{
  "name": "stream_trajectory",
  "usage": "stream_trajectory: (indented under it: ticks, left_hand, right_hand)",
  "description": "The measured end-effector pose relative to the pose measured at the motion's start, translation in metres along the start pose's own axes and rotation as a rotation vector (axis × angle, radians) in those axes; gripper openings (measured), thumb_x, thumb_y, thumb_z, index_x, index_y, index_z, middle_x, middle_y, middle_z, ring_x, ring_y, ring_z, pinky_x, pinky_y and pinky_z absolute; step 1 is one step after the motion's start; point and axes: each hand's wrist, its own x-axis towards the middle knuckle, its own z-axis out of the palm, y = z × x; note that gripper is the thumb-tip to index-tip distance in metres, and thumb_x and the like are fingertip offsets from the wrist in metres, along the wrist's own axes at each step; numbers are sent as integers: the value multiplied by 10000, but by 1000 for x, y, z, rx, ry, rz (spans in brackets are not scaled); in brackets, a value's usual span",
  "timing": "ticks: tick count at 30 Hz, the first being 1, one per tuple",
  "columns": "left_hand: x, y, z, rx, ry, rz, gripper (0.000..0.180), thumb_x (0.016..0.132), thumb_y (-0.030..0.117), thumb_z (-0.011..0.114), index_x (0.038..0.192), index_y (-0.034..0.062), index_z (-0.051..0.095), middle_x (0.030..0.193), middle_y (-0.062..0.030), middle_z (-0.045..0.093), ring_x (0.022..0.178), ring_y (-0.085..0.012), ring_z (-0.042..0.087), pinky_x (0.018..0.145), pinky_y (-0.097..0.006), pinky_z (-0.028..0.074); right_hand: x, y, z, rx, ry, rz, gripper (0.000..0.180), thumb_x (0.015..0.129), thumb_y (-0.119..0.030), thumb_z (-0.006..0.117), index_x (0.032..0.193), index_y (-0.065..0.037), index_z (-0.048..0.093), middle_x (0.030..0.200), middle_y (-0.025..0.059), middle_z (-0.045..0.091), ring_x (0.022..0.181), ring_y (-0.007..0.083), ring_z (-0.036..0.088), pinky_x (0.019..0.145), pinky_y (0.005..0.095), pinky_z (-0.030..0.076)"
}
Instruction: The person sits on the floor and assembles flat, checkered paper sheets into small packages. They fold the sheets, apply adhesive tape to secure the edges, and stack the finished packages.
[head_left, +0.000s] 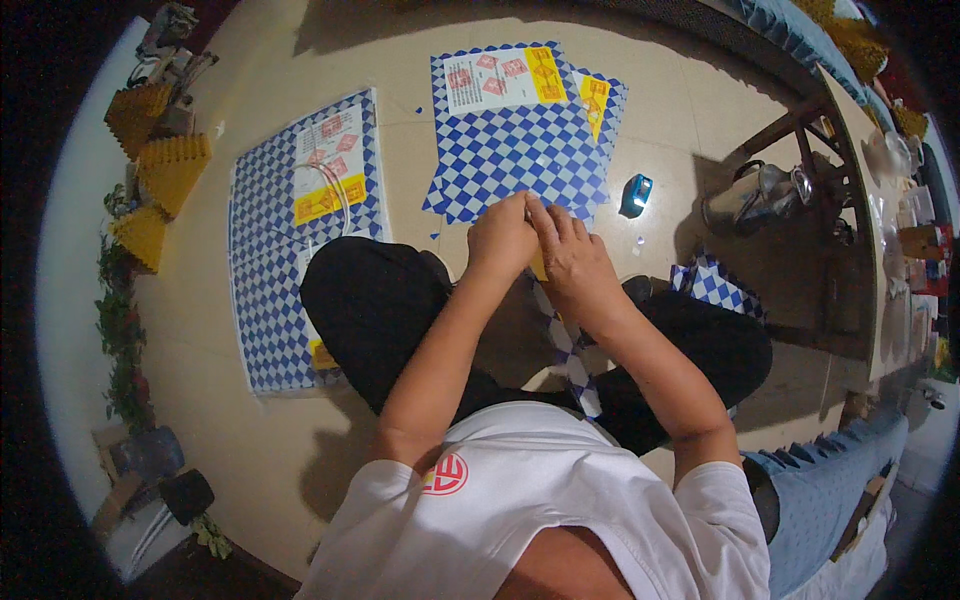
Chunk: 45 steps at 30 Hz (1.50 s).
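Observation:
I sit on the floor with knees apart, black trousers on. My left hand (503, 238) and my right hand (571, 262) are pressed together in front of me, both pinching a folded strip of blue-and-white checkered paper (566, 345) with a yellow patch at the top. The strip hangs down between my legs. Just beyond my hands lies a stack of flat blue-and-white checkered sheets (517, 145) with yellow and red printed panels.
A second pile of checkered sheets (280, 260) lies to my left. A small blue tape dispenser (635, 194) sits right of the stack. A metal kettle (745, 198) stands by a wooden table (850, 170). Yellow folded items (165, 170) line the left wall. More checkered paper (715, 283) lies by my right knee.

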Motion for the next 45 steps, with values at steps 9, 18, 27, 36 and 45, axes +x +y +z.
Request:
stream_trajectory:
  ticks: [9, 18, 27, 36, 45]
  left_hand:
    - [14, -31, 3, -154, -199, 128, 354, 975, 246, 534, 1277, 78, 612, 1154, -186, 697, 1074, -327, 670, 923, -393, 506]
    - [10, -47, 10, -707, -219, 122, 385, 1030, 227, 426, 1335, 40, 571, 1315, -100, 598, 1203, -208, 547, 1052, -335, 397]
    - [9, -53, 14, -769, -231, 183, 418, 1044, 277, 414, 1378, 69, 556, 1331, -87, 594, 1202, -192, 531, 1032, -327, 391]
    - [-2, -37, 26, -1148, 56, 202, 215, 1002, 135, 542, 1170, 6, 583, 1286, -157, 617, 1193, -197, 580, 1012, -330, 447]
    - [-3, -44, 26, -950, 61, 150, 138, 1002, 126, 549, 1022, 5, 611, 1061, -74, 681, 933, -121, 624, 848, -259, 485]
  right_hand:
    - [2, -13, -4, 1, 72, -33, 808, 772, 4, 651, 1500, -101, 319, 1280, 157, 537, 1113, 350, 569, 849, 440, 469]
    - [-2, -16, -9, 345, 116, 204, 646, 798, -27, 670, 1394, -61, 423, 1185, 189, 612, 1012, 383, 656, 849, 445, 536]
    - [6, -8, 0, 267, 204, 153, 387, 824, -101, 686, 1195, -81, 577, 1077, 123, 642, 882, 342, 679, 721, 436, 541]
    - [18, 1, 11, 497, 359, 297, 250, 878, -178, 631, 1114, -99, 639, 968, 114, 661, 821, 320, 672, 693, 425, 527]
    - [22, 3, 17, 721, 369, 253, 251, 880, -114, 632, 1126, -89, 667, 985, 109, 635, 813, 252, 643, 703, 361, 520]
